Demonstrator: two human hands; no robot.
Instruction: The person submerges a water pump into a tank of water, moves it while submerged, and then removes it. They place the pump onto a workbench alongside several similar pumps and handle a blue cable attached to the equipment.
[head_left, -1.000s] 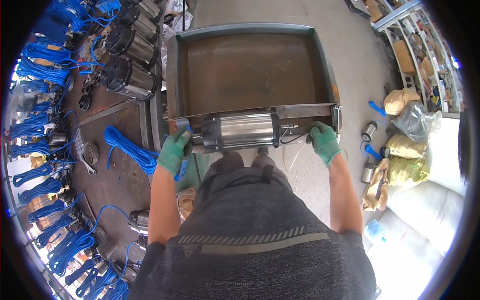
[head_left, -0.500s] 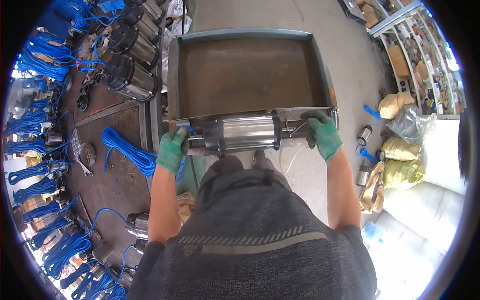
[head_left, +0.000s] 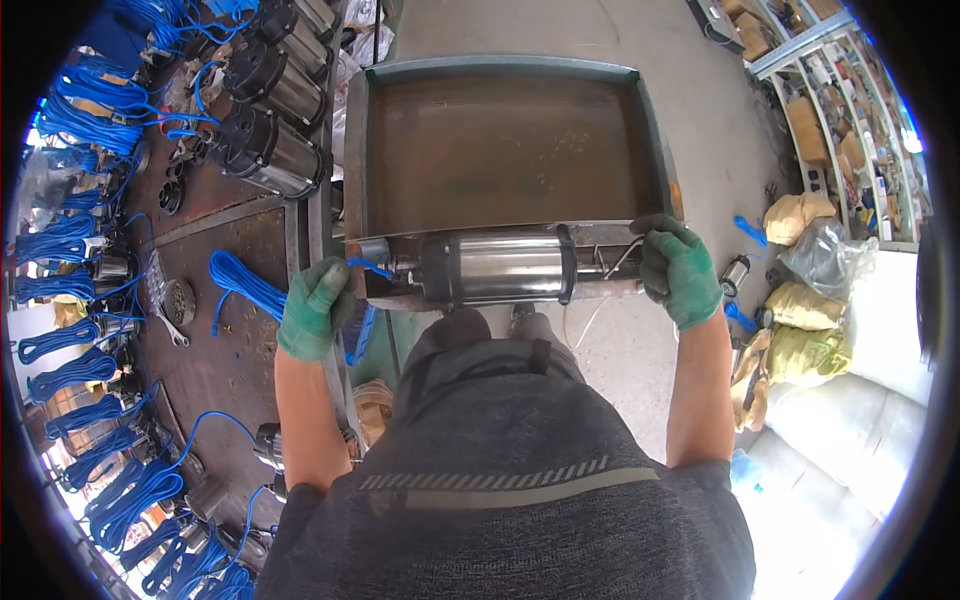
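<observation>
A shiny steel motor cylinder [head_left: 510,266] with black end caps lies crosswise in the trough at the near side of a metal bench tray [head_left: 505,150]. My right hand [head_left: 682,272], in a green glove, is closed round a bent metal lever [head_left: 624,258] off the cylinder's right end. My left hand [head_left: 318,308], gloved alike, has its fingers curled by the outer end of a short blue handle [head_left: 371,268], left of the cylinder. Whether those fingers grip the handle is hidden. Neither hand touches the cylinder.
On the left, a dark worktable [head_left: 240,345] bears a coil of blue cable [head_left: 246,284], several steel motors [head_left: 272,152] and a wrench [head_left: 170,322]. Sacks [head_left: 805,303] and small pumps [head_left: 735,274] lie on the floor at right, near loaded shelving [head_left: 845,125].
Both hands have moved outward, away from the cylinder's ends. More of the blue handle shows beside my left hand. The bent lever has shifted right with my right hand.
</observation>
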